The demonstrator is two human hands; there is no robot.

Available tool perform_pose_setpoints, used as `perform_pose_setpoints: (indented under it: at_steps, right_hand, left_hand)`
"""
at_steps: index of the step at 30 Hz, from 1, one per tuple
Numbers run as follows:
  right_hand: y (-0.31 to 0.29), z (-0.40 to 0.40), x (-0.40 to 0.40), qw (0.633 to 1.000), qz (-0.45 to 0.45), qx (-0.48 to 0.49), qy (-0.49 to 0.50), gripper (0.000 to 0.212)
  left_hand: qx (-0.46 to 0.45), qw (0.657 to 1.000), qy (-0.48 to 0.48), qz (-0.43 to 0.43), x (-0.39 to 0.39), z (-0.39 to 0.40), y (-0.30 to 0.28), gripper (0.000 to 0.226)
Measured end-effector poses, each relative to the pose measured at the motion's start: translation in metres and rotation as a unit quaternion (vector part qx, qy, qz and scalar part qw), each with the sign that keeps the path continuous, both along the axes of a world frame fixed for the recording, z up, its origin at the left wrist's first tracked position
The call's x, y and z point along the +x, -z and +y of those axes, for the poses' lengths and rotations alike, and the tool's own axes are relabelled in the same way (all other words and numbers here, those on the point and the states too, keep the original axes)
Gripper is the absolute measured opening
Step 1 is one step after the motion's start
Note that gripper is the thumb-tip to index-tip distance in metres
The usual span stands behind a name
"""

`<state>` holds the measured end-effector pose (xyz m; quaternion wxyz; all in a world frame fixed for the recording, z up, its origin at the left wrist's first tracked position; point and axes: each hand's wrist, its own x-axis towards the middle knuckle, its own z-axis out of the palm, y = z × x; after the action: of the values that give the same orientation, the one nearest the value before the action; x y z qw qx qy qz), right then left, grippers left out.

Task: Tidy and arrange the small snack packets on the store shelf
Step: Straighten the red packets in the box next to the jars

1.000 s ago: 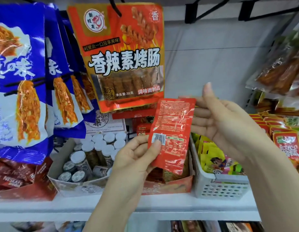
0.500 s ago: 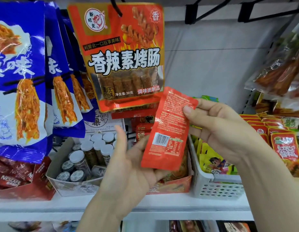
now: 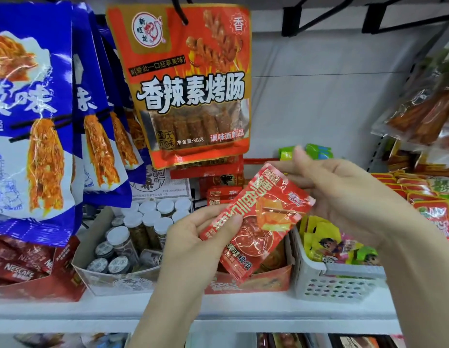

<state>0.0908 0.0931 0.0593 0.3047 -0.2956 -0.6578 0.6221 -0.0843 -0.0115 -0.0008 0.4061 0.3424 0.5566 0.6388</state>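
While both hands held it in front of the shelf (image 3: pixel 218 312), the red snack packet (image 3: pixel 258 222) hung in the air above the open red display carton (image 3: pixel 258 285), between the box of white-capped jars (image 3: pixel 148 227) and the white plastic basket (image 3: pixel 336 280). The left hand (image 3: pixel 193 237) pinched its lower left edge, thumb on the printed face, fingers hidden behind. The right hand (image 3: pixel 344 194) gripped the upper right corner with curled fingers.

It looked like a thin foil pouch: light, pliable, glossy enough to slide between fingers, and creased where the light caught it. Its contents seemed soft rather than brittle, though that was a guess from the way the film wrinkled. The flat sealed margins at the ends looked like the surest places to hold; pressing the middle would probably only buckle it.

Its long axis ran on a diagonal, from lower centre up toward the right, so the pouch was tilted, neither upright nor level. The printed front faced the camera, and the large characters read sideways along that axis. One short end pointed down at the carton, the other up toward the hanging orange pack (image 3: pixel 190 84).
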Motion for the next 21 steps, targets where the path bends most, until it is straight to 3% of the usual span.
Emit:
perform_pose_setpoints:
  at_steps: [3, 7, 9, 11, 15, 18, 21]
  right_hand:
    - [0.001, -0.004, -0.006, 0.995, -0.048, 0.084, 0.034, 0.017]
    - [0.000, -0.003, -0.009, 0.959, -0.052, 0.213, 0.178, 0.014]
    - [0.001, 0.003, -0.004, 0.911, -0.064, 0.290, 0.286, 0.012]
    - [0.003, 0.006, -0.002, 0.857, -0.090, 0.359, 0.358, 0.006]
    - [0.011, -0.003, -0.022, 0.792, -0.107, 0.464, 0.382, 0.012]
    - [0.022, -0.007, -0.045, 0.782, -0.102, 0.495, 0.364, 0.013]
    - [0.036, -0.004, -0.062, 0.805, -0.096, 0.478, 0.337, 0.013]
  left_hand:
    - [0.036, 0.997, -0.030, 0.068, 0.004, 0.001, 0.002, 0.020]
    - [0.059, 0.977, -0.076, 0.188, -0.006, 0.006, 0.014, 0.013]
    - [0.033, 0.940, -0.129, 0.314, -0.018, 0.007, 0.020, 0.015]
    - [-0.013, 0.898, -0.119, 0.423, -0.027, 0.007, 0.025, 0.026]
    - [-0.062, 0.866, -0.006, 0.497, -0.033, 0.009, 0.034, 0.055]
    - [-0.080, 0.847, 0.042, 0.525, -0.031, 0.012, 0.039, 0.069]
    - [-0.087, 0.832, 0.041, 0.546, -0.031, 0.012, 0.043, 0.072]
